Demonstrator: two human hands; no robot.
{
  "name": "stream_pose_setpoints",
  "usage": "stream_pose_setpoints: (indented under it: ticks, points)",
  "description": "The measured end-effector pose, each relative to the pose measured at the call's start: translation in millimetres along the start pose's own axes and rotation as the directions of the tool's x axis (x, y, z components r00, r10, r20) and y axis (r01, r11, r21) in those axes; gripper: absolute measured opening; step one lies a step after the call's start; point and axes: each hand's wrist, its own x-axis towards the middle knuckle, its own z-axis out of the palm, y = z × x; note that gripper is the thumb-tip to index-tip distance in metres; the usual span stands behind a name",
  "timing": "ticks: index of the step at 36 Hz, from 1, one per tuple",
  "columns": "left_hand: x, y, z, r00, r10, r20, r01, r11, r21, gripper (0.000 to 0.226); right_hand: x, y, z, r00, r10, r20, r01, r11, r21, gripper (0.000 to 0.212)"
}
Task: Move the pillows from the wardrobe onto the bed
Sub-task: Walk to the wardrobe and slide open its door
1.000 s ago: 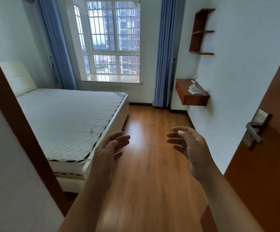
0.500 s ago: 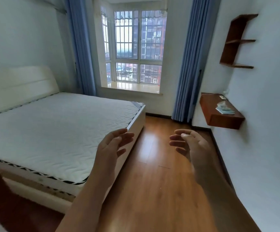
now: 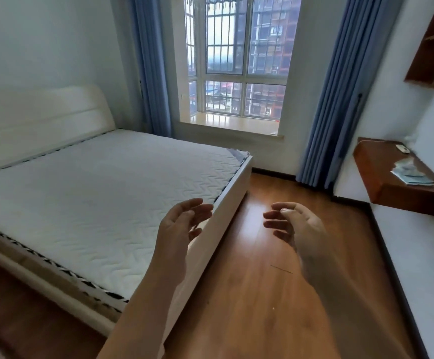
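1. I'm thru the doorway now vs a sec ago; door no longer in view, bed (image 3: 101,193) fills the left.
2. Left hand (image 3: 182,226) & right hand (image 3: 296,226) both spread loose, palms facing, holding nothing.
3. No pillows or wardrobe in view, mattress bare. Imo the fetch hasn't started; wardrobe needs finding first.

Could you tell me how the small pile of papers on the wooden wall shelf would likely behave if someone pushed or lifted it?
The papers look thin and loosely stacked, so they would probably flop and fan apart when lifted. They seem light, and the wooden shelf looks smooth, so a push would likely slide them. They lie near its front edge, so they might slip off.
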Motion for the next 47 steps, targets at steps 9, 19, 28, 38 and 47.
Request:
stream_pose_setpoints:
  ticks: [9, 19, 28, 38, 47]
  points:
    - [95.6, 6.8, -34.3, 0.988, 0.065, -0.141, -0.066, 0.998, -0.007, 0.034, 101.2, 2.1, 75.1, 0.984, 0.011, 0.177, -0.019, 0.999, 0.045, 0.026]
    - [160.5, -13.5, -54.4, 0.965, 0.051, -0.258, -0.037, 0.998, 0.059, 0.034, 192.2, 20.9, 143.0, 0.932, 0.022, 0.362, -0.057, 0.994, 0.089, 0.026]
    - [221.9, 1.5, -92.0, 0.831, 0.129, -0.541, -0.114, 0.992, 0.06, 0.034, 276.7, 27.0, 227.1, 0.777, 0.01, 0.629, -0.059, 0.997, 0.056, 0.027]
    - [215.7, 30.4, -149.3, 0.566, 0.233, -0.79, -0.148, 0.972, 0.181, 0.033, 293.2, 25.4, 342.9, 0.51, -0.014, 0.86, -0.114, 0.99, 0.084, 0.029]
    - [200.4, 59.0, -220.4, 0.425, 0.275, -0.862, -0.104, 0.961, 0.256, 0.033, 248.0, 41.5, 440.5, 0.353, 0.022, 0.935, -0.205, 0.977, 0.054, 0.028]
